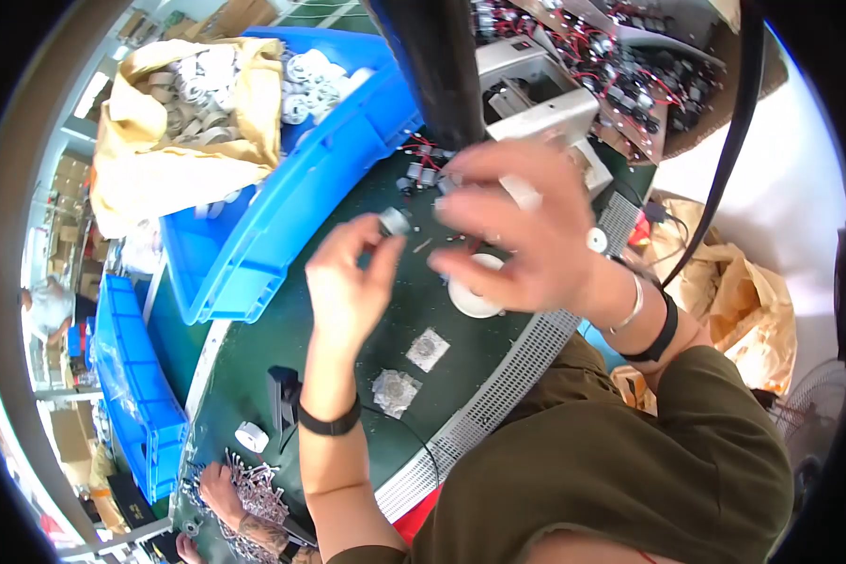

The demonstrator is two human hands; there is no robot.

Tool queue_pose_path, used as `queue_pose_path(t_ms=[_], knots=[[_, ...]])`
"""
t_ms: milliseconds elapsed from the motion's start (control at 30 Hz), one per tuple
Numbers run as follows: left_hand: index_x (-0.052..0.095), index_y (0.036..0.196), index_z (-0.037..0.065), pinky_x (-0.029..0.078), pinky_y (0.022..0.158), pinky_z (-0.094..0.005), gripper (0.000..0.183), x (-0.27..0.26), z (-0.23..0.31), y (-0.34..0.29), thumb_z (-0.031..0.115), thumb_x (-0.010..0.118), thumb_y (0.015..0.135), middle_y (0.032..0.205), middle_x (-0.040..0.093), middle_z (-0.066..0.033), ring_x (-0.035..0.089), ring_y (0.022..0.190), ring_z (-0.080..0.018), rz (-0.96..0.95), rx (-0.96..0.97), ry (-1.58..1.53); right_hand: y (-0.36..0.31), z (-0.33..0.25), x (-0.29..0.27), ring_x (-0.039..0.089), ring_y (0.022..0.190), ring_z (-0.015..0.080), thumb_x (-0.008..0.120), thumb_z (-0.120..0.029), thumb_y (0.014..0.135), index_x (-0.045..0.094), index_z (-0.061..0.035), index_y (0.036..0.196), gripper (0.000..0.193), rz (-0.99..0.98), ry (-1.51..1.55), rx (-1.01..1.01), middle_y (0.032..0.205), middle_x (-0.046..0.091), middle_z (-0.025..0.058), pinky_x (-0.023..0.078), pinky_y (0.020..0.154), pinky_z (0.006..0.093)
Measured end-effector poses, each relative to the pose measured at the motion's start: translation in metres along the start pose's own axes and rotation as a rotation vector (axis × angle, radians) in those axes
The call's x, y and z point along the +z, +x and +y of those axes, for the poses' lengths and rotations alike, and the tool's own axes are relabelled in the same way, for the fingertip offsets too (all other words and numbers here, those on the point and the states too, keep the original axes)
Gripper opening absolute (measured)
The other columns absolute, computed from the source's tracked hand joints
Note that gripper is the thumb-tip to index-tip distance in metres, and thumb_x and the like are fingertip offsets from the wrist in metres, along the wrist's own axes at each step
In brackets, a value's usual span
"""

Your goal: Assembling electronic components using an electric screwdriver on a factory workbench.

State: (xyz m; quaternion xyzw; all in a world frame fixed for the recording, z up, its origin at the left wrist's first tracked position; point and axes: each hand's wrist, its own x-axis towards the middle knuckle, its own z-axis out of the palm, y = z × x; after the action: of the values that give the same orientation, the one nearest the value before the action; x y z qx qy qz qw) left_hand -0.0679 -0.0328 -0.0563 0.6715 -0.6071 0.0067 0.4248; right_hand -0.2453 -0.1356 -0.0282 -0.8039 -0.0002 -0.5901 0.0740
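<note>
Left of my hands sits a ridged blue plastic tray (282,216), its far end partly hidden by a thick black post (432,75). My bent left hand (343,282) pinches a small grey cylindrical piece (395,222) between thumb and forefinger. My right hand (526,226) blurs, fingers spread; whether it grips anything I can't tell. It half-covers a smooth white disc (472,303).

Toward two o'clock the right hand (536,230) is blurred, its grip hard to judge. It partly hides a white disc (473,304); at one o'clock the top edge crops a carton (705,136).
</note>
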Motion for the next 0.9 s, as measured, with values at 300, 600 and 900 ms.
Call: queue_pose_path(t_ms=[300, 600, 900], knots=[[0.062, 0.097, 0.001, 0.05, 0.076, -0.0318, 0.025, -0.083, 0.035, 0.024, 0.009, 0.068, 0.074, 0.091, 0.066, -0.0128, 0.064, 0.079, -0.024, -0.096, 0.1, 0.141, -0.01, -0.007, 0.013, 0.057, 0.072, 0.0178, 0.069, -0.003, 0.073, 0.06, -0.0063, 0.1, 0.029, -0.438, 0.487, 0.478, 0.083, 0.059, 0.0066, 0.047, 0.063, 0.0296], [0.068, 0.1, 0.009, 0.049, 0.082, -0.0441, 0.027, -0.129, -0.182, 0.197, 0.016, 0.048, 0.084, 0.11, 0.063, -0.0144, 0.061, 0.102, -0.0283, -0.214, -0.148, 1.229, -0.02, -0.018, 0.025, 0.052, 0.084, 0.008, 0.056, 0.006, 0.08, 0.047, -0.002, 0.119, 0.04, -0.378, 0.985, 1.011, 0.107, 0.054, 0.0085, 0.043, 0.065, 0.02], [0.053, 0.098, -0.002, 0.053, 0.068, -0.0439, 0.034, -0.136, -0.107, 0.156, 0.03, 0.051, 0.087, 0.087, 0.064, -0.0245, 0.066, 0.074, -0.0322, 0.131, -0.207, 0.871, -0.042, -0.013, 0.0, 0.059, 0.088, 0.0193, 0.057, 0.009, 0.077, 0.052, 0.0026, 0.102, 0.026, -0.224, 0.989, 1.01, 0.106, 0.054, 0.0155, 0.05, 0.078, 0.0303]])
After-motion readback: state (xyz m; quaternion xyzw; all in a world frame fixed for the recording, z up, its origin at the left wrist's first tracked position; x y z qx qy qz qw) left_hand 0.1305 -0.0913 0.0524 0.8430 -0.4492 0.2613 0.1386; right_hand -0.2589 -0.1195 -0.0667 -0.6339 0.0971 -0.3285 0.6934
